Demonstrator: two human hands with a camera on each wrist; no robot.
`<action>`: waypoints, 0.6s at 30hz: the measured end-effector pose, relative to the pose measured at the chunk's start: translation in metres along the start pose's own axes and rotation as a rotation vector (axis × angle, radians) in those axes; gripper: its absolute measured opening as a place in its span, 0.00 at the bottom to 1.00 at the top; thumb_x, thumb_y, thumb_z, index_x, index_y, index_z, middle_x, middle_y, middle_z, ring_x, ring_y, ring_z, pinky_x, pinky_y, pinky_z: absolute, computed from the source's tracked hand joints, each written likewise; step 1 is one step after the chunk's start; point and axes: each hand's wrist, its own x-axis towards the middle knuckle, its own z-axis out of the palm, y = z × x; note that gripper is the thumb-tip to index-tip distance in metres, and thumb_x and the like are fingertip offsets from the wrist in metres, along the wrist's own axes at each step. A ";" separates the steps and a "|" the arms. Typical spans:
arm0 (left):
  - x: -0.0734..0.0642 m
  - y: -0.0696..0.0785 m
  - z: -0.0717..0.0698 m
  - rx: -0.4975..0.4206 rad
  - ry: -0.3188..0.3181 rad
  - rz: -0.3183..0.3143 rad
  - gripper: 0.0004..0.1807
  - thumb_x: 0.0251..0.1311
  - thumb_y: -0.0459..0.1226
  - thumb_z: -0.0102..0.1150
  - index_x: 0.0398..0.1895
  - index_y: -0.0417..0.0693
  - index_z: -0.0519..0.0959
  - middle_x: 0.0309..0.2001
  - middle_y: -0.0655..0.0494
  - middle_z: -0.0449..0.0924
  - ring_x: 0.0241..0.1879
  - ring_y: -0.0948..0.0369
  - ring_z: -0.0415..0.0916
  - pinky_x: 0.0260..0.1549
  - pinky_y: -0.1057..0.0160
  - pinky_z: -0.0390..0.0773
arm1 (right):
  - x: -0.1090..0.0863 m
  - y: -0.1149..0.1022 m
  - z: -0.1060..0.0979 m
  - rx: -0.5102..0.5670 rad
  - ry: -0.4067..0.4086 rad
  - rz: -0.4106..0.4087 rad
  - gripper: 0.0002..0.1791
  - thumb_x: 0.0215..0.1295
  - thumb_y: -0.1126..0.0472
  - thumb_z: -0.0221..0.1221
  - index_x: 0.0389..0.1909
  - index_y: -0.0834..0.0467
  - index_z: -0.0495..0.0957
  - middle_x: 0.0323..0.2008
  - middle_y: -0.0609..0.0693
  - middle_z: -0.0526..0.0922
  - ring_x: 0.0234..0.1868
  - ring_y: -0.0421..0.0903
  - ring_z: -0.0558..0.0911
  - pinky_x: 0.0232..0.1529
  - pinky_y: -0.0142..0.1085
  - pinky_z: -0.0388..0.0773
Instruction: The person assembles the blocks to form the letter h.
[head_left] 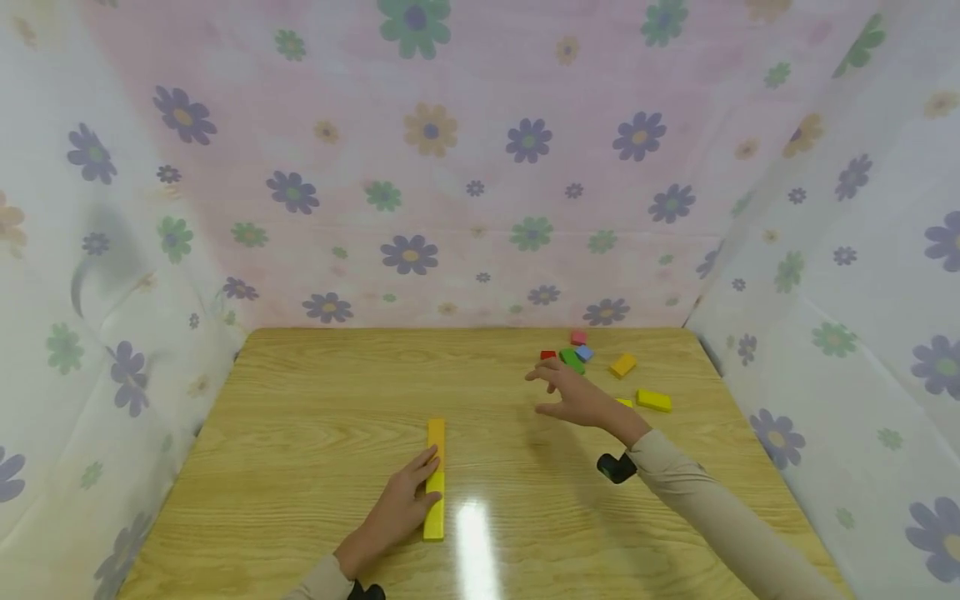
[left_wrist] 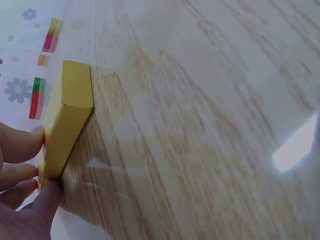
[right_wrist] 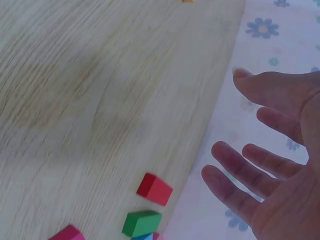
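My left hand (head_left: 397, 504) grips a yellow block (head_left: 433, 525) lying lengthwise on the table, thumb on it and other fingertips near its far end. An orange block (head_left: 437, 432) continues the line beyond it, a fingertip overlapping its near part. In the left wrist view the yellow block (left_wrist: 67, 120) points its near end to the camera, with fingers (left_wrist: 20, 145) against its other end. My right hand (head_left: 576, 396) hovers over the table with spread, loosely bent fingers and holds nothing. Just beyond it lie a red block (head_left: 548, 355) and a green block (head_left: 572, 361).
Around the green block are a blue block (head_left: 584, 353) and a pink block (head_left: 578, 337). Farther right lie an orange block (head_left: 622, 365) and a yellow block (head_left: 654, 400); my right wrist partly hides another yellow block (head_left: 624, 403). Flowered cloth walls (head_left: 480, 250) border the wooden table (head_left: 315, 392).
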 end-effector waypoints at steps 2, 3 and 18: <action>0.000 0.001 0.000 -0.004 0.004 -0.010 0.30 0.60 0.30 0.60 0.64 0.27 0.64 0.70 0.40 0.56 0.67 0.44 0.56 0.58 0.51 0.66 | -0.004 0.005 -0.004 -0.009 0.010 0.002 0.26 0.61 0.59 0.64 0.59 0.62 0.71 0.58 0.61 0.67 0.41 0.49 0.75 0.40 0.42 0.77; -0.001 0.001 0.000 -0.005 0.004 -0.015 0.30 0.60 0.30 0.60 0.64 0.27 0.64 0.70 0.40 0.56 0.67 0.44 0.56 0.58 0.51 0.66 | -0.006 0.007 -0.005 -0.003 0.014 0.004 0.27 0.61 0.59 0.64 0.60 0.63 0.70 0.58 0.61 0.67 0.42 0.50 0.75 0.41 0.43 0.78; -0.001 0.002 0.001 -0.019 0.009 -0.012 0.30 0.60 0.29 0.60 0.64 0.27 0.64 0.69 0.40 0.56 0.67 0.44 0.55 0.59 0.50 0.66 | -0.039 0.033 -0.022 -0.041 0.090 0.056 0.26 0.59 0.60 0.65 0.57 0.61 0.72 0.58 0.64 0.67 0.39 0.49 0.74 0.33 0.38 0.76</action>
